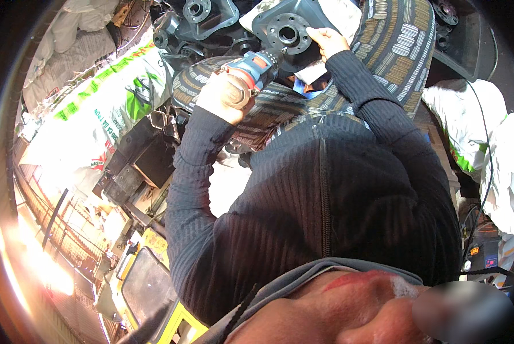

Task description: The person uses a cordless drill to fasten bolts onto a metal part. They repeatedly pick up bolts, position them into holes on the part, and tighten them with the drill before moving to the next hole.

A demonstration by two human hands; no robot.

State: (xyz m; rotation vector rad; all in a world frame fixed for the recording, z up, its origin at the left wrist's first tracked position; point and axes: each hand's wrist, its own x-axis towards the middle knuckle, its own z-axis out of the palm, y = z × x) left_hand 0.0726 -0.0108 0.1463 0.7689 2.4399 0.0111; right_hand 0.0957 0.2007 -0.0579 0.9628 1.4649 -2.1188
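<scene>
My left hand (220, 100) is wrapped round a blue and red power drill (260, 67). The drill points up and to the right, its tip close to the lower rim of a round metal flange (287, 35). That flange has a large centre bore and a ring of smaller holes, and sits on a dark square housing (263, 26). At the flange's right edge, the thumb and fingers of my right hand (330, 43) are pinched together. Whatever lies between those fingertips is too small to make out. Patterned fabric (391, 54) lies under and around the housing.
Another dark flanged housing (217, 20) stands at the upper left, and a dark tray (463, 51) at the upper right. Printed white and green sacks (105, 126) lie on the left, with white sacks (469, 117) on the right. A black cable (489, 149) hangs along the right.
</scene>
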